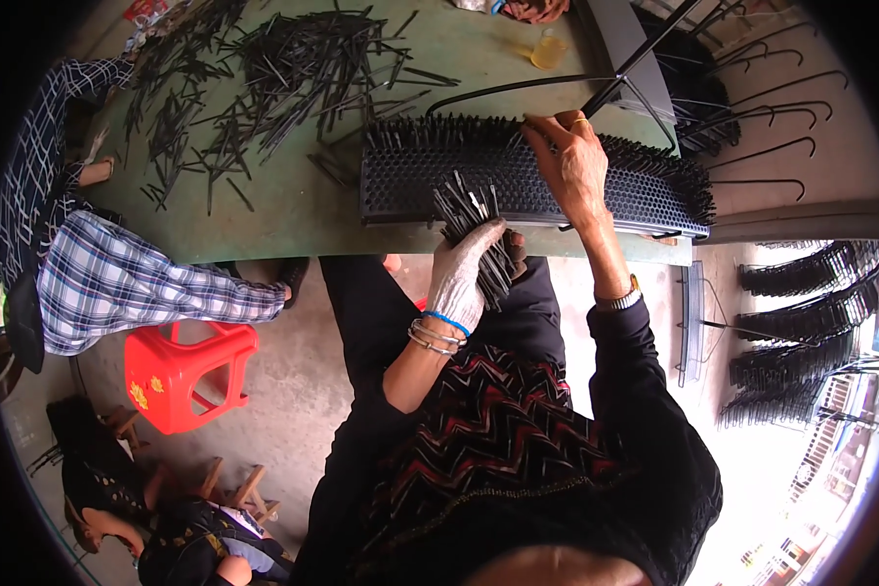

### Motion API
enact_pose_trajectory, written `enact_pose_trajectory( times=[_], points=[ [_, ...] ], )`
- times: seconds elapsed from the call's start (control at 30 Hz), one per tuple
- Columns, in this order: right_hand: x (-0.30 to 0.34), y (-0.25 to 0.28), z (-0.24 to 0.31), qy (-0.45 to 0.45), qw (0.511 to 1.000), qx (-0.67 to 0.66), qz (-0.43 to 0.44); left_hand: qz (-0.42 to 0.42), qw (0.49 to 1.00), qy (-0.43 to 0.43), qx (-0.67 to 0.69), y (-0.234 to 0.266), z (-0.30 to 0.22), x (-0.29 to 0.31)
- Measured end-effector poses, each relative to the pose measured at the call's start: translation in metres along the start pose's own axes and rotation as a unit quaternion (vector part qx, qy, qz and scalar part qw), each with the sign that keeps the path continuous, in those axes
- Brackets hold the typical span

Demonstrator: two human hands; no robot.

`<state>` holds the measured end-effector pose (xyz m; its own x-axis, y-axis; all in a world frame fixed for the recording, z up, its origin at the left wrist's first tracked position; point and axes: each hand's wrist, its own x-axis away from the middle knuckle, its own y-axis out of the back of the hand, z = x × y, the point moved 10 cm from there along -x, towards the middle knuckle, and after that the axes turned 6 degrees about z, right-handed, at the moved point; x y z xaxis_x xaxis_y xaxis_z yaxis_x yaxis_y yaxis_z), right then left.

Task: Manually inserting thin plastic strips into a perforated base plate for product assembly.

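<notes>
My left hand (456, 280), in a white knitted glove with bare fingertips, is wrapped round a bundle of thin black sticks (471, 205) in front of the rack. The long black rack (420, 174) has a face full of small holes and lies along the table's near edge. Rows of upright black sticks (439, 132) bristle from its far side and right end. At that far row my bare right hand (576, 166) pinches with thumb and forefinger at a thin black stick; its fingertips partly hide the stick. A ring and a wristwatch are on this hand and wrist.
Loose black sticks (303, 63) are heaped on the green table (293, 215). A bent black metal frame (527, 88) rises behind the rack, near a glass of yellow liquid (549, 49). A red stool (181, 376) stands left. Co-workers sit left and lower left. Black racks hang right.
</notes>
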<state>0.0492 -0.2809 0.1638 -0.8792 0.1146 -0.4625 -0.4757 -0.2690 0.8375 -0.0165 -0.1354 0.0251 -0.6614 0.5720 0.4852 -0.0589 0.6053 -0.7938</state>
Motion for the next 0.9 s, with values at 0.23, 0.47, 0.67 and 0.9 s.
enact_pose_trajectory(
  times=[0.23, 0.47, 0.67, 0.9],
  points=[
    [0.044, -0.048, 0.026, -0.088, 0.840, -0.395, 0.361, -0.008, 0.999, -0.003, -0.031, 0.003, -0.004, -0.001],
    [0.051, -0.054, 0.015, -0.177, 0.785, -0.485, 0.342, 0.001, 0.998, 0.006, -0.066, -0.002, -0.008, -0.003],
    [0.051, -0.054, 0.014, -0.186, 0.786, -0.492, 0.325, -0.006, 0.994, 0.001, -0.107, -0.001, -0.011, -0.003],
    [0.050, -0.057, 0.007, -0.190, 0.800, -0.488, 0.292, -0.015, 0.997, 0.006, -0.079, 0.004, -0.006, -0.009]
  ],
)
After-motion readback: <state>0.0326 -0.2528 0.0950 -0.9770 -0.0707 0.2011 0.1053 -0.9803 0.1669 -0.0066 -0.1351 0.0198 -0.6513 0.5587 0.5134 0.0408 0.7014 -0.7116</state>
